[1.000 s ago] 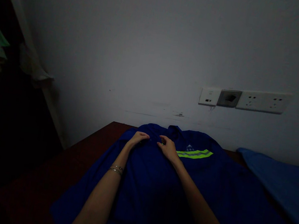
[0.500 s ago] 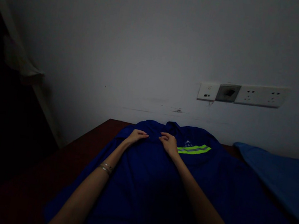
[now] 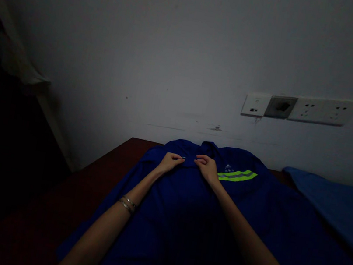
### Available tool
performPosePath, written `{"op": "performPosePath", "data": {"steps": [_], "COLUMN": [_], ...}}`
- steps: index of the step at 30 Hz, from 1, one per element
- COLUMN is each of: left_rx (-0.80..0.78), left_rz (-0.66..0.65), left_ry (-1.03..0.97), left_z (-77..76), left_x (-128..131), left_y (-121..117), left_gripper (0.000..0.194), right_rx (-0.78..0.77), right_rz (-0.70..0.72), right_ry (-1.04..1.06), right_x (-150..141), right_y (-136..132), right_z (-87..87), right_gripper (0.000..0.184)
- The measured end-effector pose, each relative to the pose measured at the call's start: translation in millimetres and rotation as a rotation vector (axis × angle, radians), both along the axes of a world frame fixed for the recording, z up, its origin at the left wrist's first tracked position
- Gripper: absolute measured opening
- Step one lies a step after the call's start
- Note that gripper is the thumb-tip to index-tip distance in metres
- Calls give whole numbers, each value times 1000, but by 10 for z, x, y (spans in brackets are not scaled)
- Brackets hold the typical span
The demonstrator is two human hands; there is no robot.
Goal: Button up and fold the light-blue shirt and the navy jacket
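Observation:
A dark blue work jacket (image 3: 186,200) lies spread out, its collar end toward the wall. On its chest are a yellow-green reflective strip (image 3: 238,176) and a small pale logo. My left hand (image 3: 170,161) is over the upper left part of the jacket, thumb and fingers pinched together; a tiny thin pale sliver shows at the tips, too small to name. Facing it across a short gap, my right hand (image 3: 207,168) is also pinched, just left of the reflective strip. Whatever its fingertips hold, if anything, cannot be made out.
The jacket rests on a dark red-brown wooden surface (image 3: 105,162) against a pale wall (image 3: 109,51). Sockets and switches (image 3: 299,109) sit on the wall at right. A lighter blue cloth (image 3: 335,200) lies at the right. The left side is very dark, with a pale cloth (image 3: 23,65) hanging there.
The view has shifted slightly, so hands and jacket appear a little further right. The small sliver at my left fingertips shows more clearly now. Both hands stay pinched.

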State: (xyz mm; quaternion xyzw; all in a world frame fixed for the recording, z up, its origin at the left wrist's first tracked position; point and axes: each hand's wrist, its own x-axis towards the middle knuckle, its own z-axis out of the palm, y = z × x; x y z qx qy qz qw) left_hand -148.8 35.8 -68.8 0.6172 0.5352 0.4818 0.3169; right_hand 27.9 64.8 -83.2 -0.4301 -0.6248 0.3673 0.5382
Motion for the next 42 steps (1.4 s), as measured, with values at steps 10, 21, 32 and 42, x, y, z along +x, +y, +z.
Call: {"op": "performPosePath", "data": {"steps": [10, 21, 32, 42], "left_rx": [59, -9, -52, -42], "left_rz": [55, 75, 93, 104], "left_ry": [-20, -122, -154, -59], "left_z": [-29, -141, -127, -92], "left_x": [-27, -50, -37, -25], "left_y": [70, 138, 103, 52], "left_gripper": [19, 18, 12, 15], "right_rx": [278, 308, 346, 492], "right_rz": [383, 284, 309, 273], "right_ry": [-545, -1101, -1201, -1301], "right_x": [-30, -125, -88, -87], "right_y": [-399, -452, -434, -462], "right_z": [434, 22, 17, -5], "right_gripper": [11, 29, 24, 24]}}
